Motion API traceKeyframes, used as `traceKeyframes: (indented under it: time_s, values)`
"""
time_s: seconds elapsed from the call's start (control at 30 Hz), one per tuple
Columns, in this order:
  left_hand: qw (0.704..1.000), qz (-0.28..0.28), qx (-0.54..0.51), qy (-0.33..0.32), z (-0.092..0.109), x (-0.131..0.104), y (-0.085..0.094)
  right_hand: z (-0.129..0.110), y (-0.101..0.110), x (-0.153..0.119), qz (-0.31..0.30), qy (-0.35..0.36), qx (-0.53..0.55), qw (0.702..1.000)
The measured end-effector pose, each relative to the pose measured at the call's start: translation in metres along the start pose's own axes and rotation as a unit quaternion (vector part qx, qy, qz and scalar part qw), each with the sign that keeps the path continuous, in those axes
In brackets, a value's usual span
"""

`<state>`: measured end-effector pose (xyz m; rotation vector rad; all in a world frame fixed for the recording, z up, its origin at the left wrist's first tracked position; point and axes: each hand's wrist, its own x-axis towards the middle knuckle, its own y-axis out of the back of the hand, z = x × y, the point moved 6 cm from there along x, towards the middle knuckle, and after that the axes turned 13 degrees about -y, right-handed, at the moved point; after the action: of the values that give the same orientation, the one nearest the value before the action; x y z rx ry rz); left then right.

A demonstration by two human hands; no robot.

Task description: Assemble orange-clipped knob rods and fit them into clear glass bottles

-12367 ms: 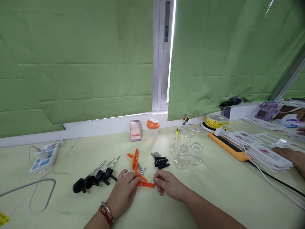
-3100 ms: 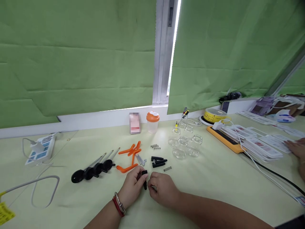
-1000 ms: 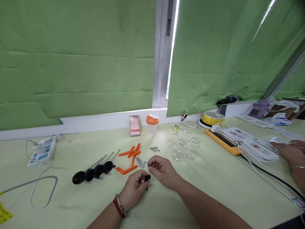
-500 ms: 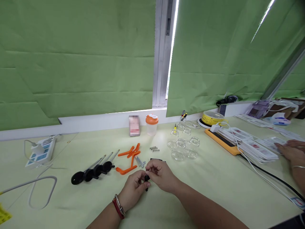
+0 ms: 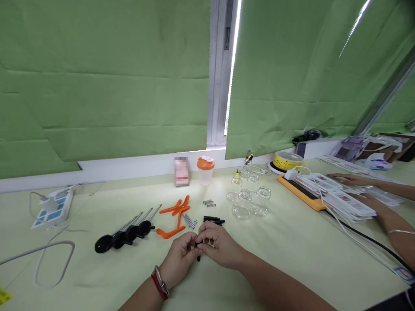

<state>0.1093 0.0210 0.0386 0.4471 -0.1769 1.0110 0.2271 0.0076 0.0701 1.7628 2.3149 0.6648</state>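
Note:
My left hand (image 5: 180, 255), with a red band and a metal bracelet at the wrist, pinches a small black part (image 5: 198, 258). Against the same part my right hand (image 5: 218, 244) presses its closed fingertips, which hide most of it. Just beyond my right hand lie several black pieces (image 5: 214, 219). Silver screws (image 5: 190, 221) and orange plastic pieces (image 5: 171, 232) are left of and beyond the fingers. Small springs (image 5: 209, 203) lie further back. Black round parts with metal rods (image 5: 125, 235) form a row at the left.
Clear glass-like pieces (image 5: 246, 203) and an orange-lidded cup (image 5: 205, 170) stand farther back. An orange power strip (image 5: 301, 193) is at the right, beside stacked white trays (image 5: 352, 205) under another person's hands. A white power strip (image 5: 54, 207) with cables lies left.
My right fingertips have closed over the black part, covering more of it. More of the black pieces beyond shows. The other person's hands have moved left over the white trays.

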Motion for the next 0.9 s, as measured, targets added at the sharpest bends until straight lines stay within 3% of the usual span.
traceKeyframes:
  time_s: [0.33, 0.5, 0.63, 0.77, 0.9]
  values:
    - [1.000, 0.009, 0.008, 0.010, 0.002, 0.001, 0.001, 0.004, -0.001, 0.001, 0.011, 0.011, -0.011, 1.000]
    - [0.998, 0.022, -0.043, 0.031, 0.004, 0.000, 0.001, 0.016, -0.009, 0.002, 0.031, -0.038, -0.023, 0.999]
    - [0.996, -0.003, 0.064, 0.065, -0.001, -0.003, 0.010, 0.021, -0.014, 0.006, 0.027, -0.045, -0.073, 0.996]
    - [0.981, 0.010, 0.169, 0.093, -0.010, -0.006, 0.026, 0.029, 0.016, 0.016, 0.103, -0.064, -0.123, 0.985]
    - [0.981, -0.004, 0.176, 0.087, -0.013, -0.006, 0.027, 0.044, 0.056, 0.024, 0.165, -0.127, -0.187, 0.960]
